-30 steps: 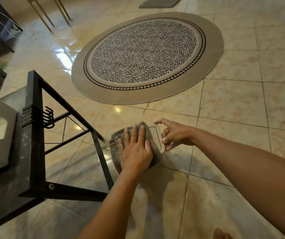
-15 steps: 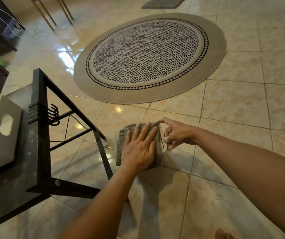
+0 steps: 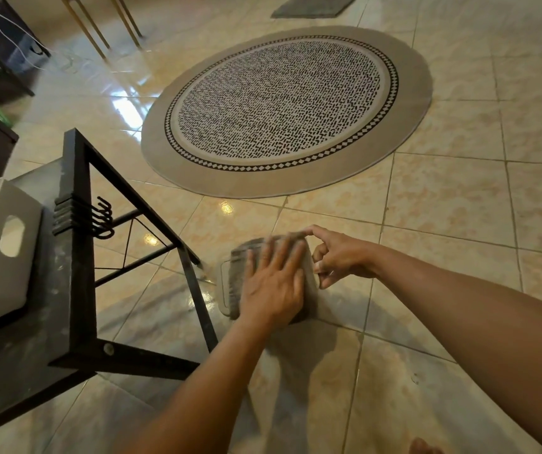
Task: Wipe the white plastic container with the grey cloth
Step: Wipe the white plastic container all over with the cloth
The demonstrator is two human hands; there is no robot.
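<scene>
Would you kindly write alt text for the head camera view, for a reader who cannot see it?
A person's left hand presses a grey cloth flat on a white plastic container on the tiled floor, while the right hand steadies its far edge. A black metal rack stands to the left, a round patterned rug beyond.

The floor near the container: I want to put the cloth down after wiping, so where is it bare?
Bare tiles lie right of the right hand, and between the container and the round rug. Left is crowded: the black metal frame's leg stands close beside it.
</scene>
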